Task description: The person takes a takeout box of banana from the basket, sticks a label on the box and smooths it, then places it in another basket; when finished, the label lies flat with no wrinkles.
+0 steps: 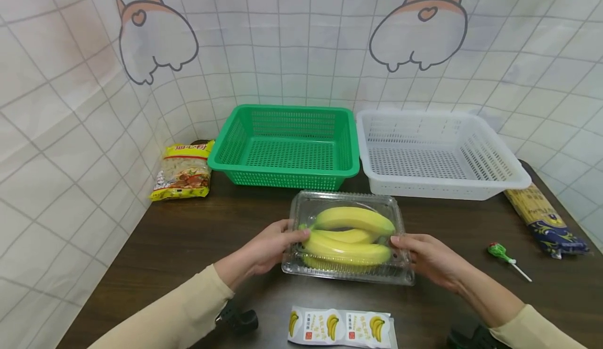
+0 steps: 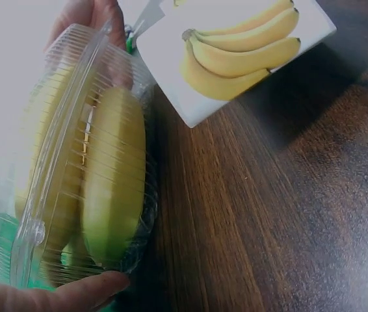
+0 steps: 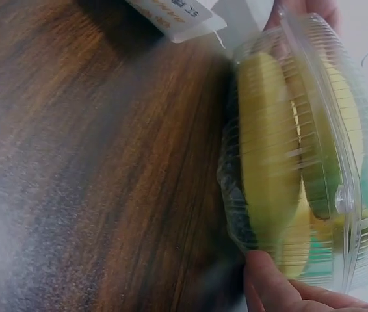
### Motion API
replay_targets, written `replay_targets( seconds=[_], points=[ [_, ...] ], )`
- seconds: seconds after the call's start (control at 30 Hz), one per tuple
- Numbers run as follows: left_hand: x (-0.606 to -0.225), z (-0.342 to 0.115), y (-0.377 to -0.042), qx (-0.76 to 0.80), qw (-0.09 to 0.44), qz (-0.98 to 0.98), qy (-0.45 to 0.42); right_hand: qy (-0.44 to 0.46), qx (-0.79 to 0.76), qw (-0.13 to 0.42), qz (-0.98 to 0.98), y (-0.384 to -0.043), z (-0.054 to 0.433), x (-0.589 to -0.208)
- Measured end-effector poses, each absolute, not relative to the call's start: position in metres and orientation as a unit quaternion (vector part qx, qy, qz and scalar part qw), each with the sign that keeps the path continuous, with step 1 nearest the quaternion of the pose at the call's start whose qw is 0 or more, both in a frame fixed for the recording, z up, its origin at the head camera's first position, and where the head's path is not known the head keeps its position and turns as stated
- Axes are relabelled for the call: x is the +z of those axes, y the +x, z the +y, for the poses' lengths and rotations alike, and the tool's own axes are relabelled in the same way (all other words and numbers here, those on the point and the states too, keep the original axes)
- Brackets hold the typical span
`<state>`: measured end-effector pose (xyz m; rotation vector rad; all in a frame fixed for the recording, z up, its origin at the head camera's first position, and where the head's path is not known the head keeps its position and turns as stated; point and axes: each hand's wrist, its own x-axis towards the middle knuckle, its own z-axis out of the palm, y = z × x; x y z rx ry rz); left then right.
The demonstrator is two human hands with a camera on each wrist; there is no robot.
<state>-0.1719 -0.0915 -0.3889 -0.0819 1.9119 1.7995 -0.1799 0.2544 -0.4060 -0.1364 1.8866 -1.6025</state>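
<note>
A clear plastic clamshell box (image 1: 301, 269) with yellow bananas (image 1: 353, 219) inside is held between both hands at the middle of the table. My left hand (image 1: 268, 247) grips its left side, the thumb over the top edge. On the opposite side my right hand (image 1: 435, 260) grips the box, its thumb also on top. The lid is closed over the bananas. In the left wrist view, fingertips curl under one end of the box. In front of it lies a white strip of packets (image 1: 341, 328) printed with bananas.
A green basket (image 1: 282, 175) and a white basket (image 1: 438, 188) stand behind the box. At the left back lies a yellow noodle bag (image 1: 182, 172). To the right are a lollipop (image 1: 500, 252) and a long blue and yellow pasta pack (image 1: 546, 221). A tiled-pattern cloth surrounds the table.
</note>
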Motion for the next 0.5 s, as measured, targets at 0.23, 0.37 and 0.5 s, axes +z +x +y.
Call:
replay_targets(
  seconds=[0.23,0.37,0.5],
  points=[
    [-0.3911,-0.0926,-0.1685,0.660,0.256,0.706,-0.030,-0.051,-0.616,0.332,0.713,-0.1776,0.2532,-0.4051],
    [-0.3919,-0.0935,-0.1653,0.657,0.257,0.708,-0.033,-0.050,-0.615,0.332,0.713,-0.1758,0.2522,-0.4051],
    [-0.3905,-0.0928,-0.1636,0.658,0.250,0.710,-0.031,-0.045,-0.613,0.327,0.718,-0.1740,0.2520,-0.4061]
  ],
)
